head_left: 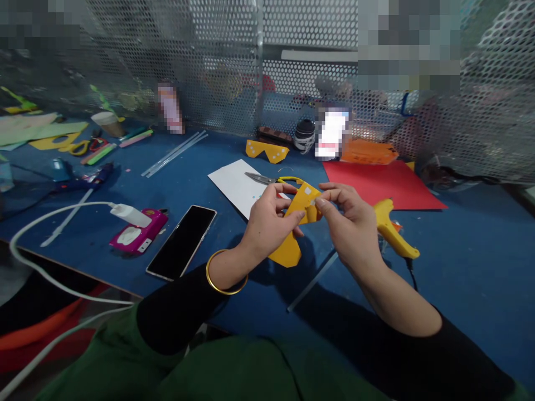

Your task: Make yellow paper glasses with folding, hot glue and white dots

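My left hand grips a yellow paper cutout with small white squares on it, thumb in front and fingers behind. At the cutout's right edge, my right hand pinches with thumb and forefinger, near one of the squares. Below the left fingers shows another yellow paper part; whether it joins the held piece I cannot tell. Just behind the hands, scissors with yellow handles lie partly over a white sheet. A similar yellow mask-shaped cutout with white squares stands farther back.
A yellow glue gun lies right of my right hand, by a red sheet. A clear glue stick is in front. To the left are a black-screened phone and a magenta socket block with a white plug. Perforated metal backs the table.
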A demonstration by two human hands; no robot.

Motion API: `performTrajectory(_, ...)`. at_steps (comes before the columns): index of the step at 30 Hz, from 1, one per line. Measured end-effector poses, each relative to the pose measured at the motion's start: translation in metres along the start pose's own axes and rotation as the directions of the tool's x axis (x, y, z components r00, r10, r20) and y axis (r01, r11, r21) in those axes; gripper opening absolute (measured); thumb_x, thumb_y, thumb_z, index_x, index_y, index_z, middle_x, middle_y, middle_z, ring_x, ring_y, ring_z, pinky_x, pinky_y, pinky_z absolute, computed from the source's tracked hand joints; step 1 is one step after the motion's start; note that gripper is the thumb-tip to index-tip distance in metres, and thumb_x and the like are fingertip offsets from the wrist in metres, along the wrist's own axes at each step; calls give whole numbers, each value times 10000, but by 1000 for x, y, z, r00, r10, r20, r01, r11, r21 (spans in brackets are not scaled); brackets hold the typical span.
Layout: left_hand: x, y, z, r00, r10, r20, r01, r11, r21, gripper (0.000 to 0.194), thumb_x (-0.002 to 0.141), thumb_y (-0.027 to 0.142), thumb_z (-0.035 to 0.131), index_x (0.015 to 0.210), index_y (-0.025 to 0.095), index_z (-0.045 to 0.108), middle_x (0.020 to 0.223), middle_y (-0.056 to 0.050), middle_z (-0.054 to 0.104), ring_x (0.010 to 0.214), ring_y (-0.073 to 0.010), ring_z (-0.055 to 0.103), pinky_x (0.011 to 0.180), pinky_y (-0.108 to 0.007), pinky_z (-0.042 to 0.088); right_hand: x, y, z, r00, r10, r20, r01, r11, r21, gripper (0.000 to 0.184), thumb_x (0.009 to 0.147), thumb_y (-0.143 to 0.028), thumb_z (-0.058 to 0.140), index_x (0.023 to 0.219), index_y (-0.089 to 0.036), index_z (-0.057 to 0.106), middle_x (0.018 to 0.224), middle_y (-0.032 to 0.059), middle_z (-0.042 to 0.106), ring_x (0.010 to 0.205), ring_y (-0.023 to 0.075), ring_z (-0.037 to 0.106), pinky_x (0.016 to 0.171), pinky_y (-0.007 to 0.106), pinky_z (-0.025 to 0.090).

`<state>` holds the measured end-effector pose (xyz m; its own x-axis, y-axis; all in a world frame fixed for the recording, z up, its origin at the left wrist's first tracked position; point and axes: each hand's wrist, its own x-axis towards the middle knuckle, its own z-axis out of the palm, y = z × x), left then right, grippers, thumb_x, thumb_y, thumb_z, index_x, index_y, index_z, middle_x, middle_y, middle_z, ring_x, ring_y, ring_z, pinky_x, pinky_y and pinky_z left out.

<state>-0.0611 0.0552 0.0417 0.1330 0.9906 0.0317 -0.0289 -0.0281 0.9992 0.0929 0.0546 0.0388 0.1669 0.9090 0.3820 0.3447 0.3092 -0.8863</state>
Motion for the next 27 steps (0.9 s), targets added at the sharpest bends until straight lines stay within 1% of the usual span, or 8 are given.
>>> performTrajectory(2,-1,2,0,999,-22,34,23,999,-22,347,804,176,698,1125,180,568,825,6,736,469,-91,648,508,-224,538,-1,0,0,1000,-8,-4,8,1000,-13,114,845,-266,661,737,-230,656,1062,94,678,1154,256,627,1035,484,453)
performTrajectory(5,-3,2,1,996,-50,70,55,997,-60,216,839,219,682,1041,158,639,890,-20,738,463,-67,622,490,-210,521,-1,0,1,1000,-19,-8,19,1000,-18,107,845,-270,662,745,-234,657,1065,88,684,1141,251,628,1023,481,467)
performTrajectory(9,-3,1,1,996,-55,65,59,997,-50,138,858,261,691,950,165,653,834,-5,720,442,-62,606,461,-197,484,-3,0,2,999,-38,-14,37,999,-36,92,848,-268,656,762,-237,660,1044,76,690,1102,239,636,1012,466,482)
performTrajectory(15,-3,1,0,995,-70,70,73,996,-47,112,869,268,690,913,170,664,755,19,685,422,-67,602,438,-193,469,-6,-2,5,998,-52,-26,50,997,-58,82,853,-252,656,774,-231,662,1016,80,678,1054,227,641,983,446,494)
performTrajectory(23,-3,2,1,996,-64,60,66,997,-35,105,870,275,696,894,174,677,695,37,661,406,-62,594,430,-181,441,-9,-3,7,996,-80,-41,75,991,-111,81,875,-240,642,795,-239,654,1013,73,666,1044,217,638,970,429,494)
performTrajectory(27,-2,2,1,997,-57,56,59,997,-47,149,845,303,734,882,170,677,694,36,661,407,-64,594,425,-180,437,-10,-2,9,993,-101,-56,94,988,-122,87,881,-244,642,795,-234,650,998,70,667,1029,209,642,976,421,491)
